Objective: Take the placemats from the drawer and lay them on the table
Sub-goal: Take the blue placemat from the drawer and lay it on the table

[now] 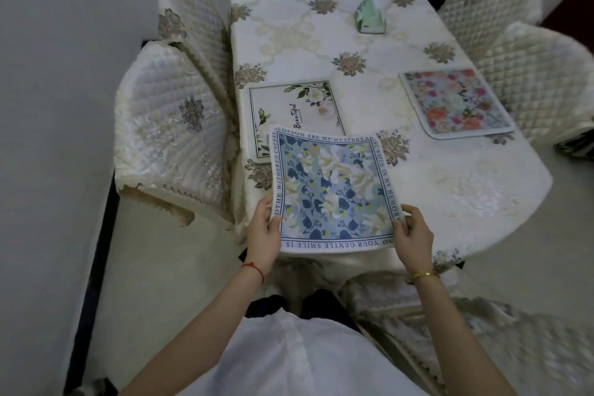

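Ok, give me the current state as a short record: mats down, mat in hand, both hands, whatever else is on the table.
mats laid: white floral placemat at table's left edge; pink floral placemat at right edge
mat in hand: blue floral placemat, over the near end, overlapping the white one's corner
left hand: grips its near left corner
right hand: grips its near right corner
table: patterned cloth
other: green tissue box at far end

White placemat corner under blue placemat
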`<move>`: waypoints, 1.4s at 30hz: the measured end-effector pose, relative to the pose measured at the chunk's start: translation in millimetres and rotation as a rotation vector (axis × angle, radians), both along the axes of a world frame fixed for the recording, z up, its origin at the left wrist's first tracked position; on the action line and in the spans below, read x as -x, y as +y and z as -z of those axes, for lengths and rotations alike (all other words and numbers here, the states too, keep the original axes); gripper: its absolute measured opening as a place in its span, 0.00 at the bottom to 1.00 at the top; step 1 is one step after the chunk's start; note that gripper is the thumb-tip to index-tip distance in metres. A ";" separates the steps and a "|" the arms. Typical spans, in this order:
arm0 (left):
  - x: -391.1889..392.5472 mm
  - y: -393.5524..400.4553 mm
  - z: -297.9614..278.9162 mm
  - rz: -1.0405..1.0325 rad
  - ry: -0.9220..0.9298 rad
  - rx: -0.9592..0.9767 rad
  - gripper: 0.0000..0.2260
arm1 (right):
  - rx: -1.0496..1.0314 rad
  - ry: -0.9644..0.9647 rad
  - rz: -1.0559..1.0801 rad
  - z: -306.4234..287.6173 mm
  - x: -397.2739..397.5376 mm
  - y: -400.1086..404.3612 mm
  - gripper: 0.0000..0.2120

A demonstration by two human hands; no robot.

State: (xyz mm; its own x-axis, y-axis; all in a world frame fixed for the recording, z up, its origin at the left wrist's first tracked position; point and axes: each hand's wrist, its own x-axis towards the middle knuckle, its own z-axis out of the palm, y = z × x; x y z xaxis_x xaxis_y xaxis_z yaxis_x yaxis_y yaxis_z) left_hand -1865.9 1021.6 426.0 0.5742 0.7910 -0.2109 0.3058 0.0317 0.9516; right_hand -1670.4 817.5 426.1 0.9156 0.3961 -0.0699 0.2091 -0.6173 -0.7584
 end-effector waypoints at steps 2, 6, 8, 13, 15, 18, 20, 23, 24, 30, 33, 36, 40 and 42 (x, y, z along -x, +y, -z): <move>-16.5 0.2 4.8 0.008 0.018 0.011 0.19 | 0.021 -0.021 0.018 2.4 -15.9 -0.8 0.11; -54.9 -14.0 10.8 0.014 0.024 0.098 0.18 | 0.069 -0.036 0.039 8.2 -57.5 -14.0 0.10; -76.4 -24.3 12.1 0.023 0.005 0.143 0.17 | 0.086 -0.043 0.036 9.8 -80.3 -23.5 0.13; -126.2 -55.3 21.1 0.022 0.001 0.182 0.18 | 0.114 -0.033 0.036 18.4 -130.0 -51.7 0.16; -141.0 -68.2 27.6 0.025 0.012 0.198 0.18 | 0.132 -0.025 0.041 23.2 -144.2 -65.9 0.14; -157.9 -86.6 35.1 0.020 0.038 0.237 0.19 | 0.145 -0.021 0.039 28.7 -164.4 -84.2 0.14; -165.5 -97.0 39.9 0.016 0.045 0.238 0.20 | 0.150 -0.033 0.025 30.4 -175.8 -92.4 0.13; -174.4 -109.3 46.4 0.026 0.065 0.236 0.20 | 0.149 -0.032 0.016 33.8 -190.4 -102.3 0.09; -176.8 -112.4 47.6 0.025 0.075 0.238 0.20 | 0.146 -0.033 0.010 35.7 -194.7 -105.3 0.09; -179.2 -123.4 53.4 0.002 0.133 0.252 0.20 | 0.115 0.010 0.012 50.9 -203.2 -117.7 0.11; -175.4 -127.9 54.2 -0.010 0.153 0.239 0.21 | 0.088 0.023 0.023 55.7 -200.9 -123.0 0.13; -171.5 -133.4 54.6 -0.003 0.174 0.219 0.21 | 0.074 0.027 0.025 58.6 -196.9 -129.5 0.13; -167.4 -140.6 56.0 -0.015 0.182 0.214 0.21 | 0.068 0.017 0.019 59.7 -193.3 -135.1 0.13; -166.9 -141.9 56.8 -0.021 0.179 0.210 0.21 | 0.080 0.012 0.015 60.6 -192.8 -135.9 0.13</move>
